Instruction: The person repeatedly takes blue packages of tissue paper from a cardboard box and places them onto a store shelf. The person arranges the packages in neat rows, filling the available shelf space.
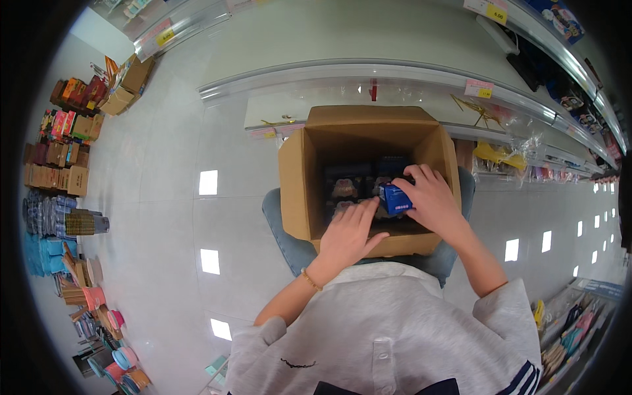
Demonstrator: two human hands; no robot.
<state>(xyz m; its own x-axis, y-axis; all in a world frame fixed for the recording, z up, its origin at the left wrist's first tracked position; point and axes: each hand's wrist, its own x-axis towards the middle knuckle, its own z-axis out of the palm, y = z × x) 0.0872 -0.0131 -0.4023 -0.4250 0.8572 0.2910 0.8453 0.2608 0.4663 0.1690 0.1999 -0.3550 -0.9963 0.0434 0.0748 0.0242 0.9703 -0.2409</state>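
An open cardboard carton [373,116] stands directly before me, its flaps folded outward. My right hand [432,200] reaches in from the right and grips a small blue box [396,199] between thumb and fingers, tilted above the others. My left hand [350,229] is over the near left part of the carton, fingers stretched; its index fingertip is close to the blue box, and whether they touch I cannot tell. Below, several dark blue printed packs [344,188] lie in rows inside the carton, partly hidden by my hands and shadow.
A retail shelf [345,37] with a clear plastic edge strip [316,74] runs just beyond the carton. Crumpled clear plastic wrap [526,140] hangs at the right of the lower shelf. Cartons [57,177], grey bins [89,223] and pink tubs [94,297] line the floor's left side.
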